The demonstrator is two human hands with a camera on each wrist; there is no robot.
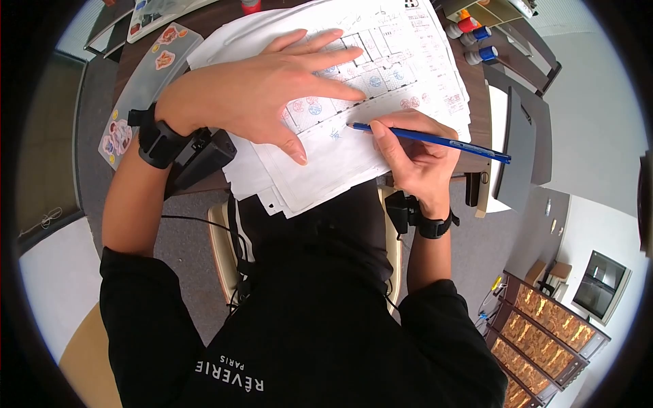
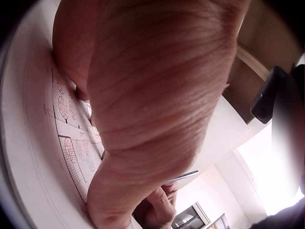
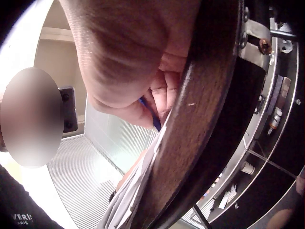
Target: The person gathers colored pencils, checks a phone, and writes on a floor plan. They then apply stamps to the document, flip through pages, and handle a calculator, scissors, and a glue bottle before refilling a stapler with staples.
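Note:
A stack of white papers (image 1: 326,180) lies on the dark table, the top sheet printed with a floor plan (image 1: 377,61) bearing red and blue scribbled marks. My left hand (image 1: 272,88) rests across the plan, fingers spread and thumb towards the near edge. In the right hand (image 1: 425,153) I grip a slim blue pencil (image 1: 442,141) between thumb and fingers. Its tip is at the sheet just below the plan, beside a small blue handwritten mark (image 1: 335,134). The left wrist view shows the left hand (image 2: 147,95) over the drawing; the right wrist view shows the pencil (image 3: 157,123) partly hidden by the fingers.
A translucent folder with stickers (image 1: 139,95) lies left of the papers. Several small containers with red or blue caps (image 1: 481,54) stand at the far right. The table's wooden edge (image 3: 190,105) runs close beside the right hand. A grey folder (image 1: 520,149) is further right.

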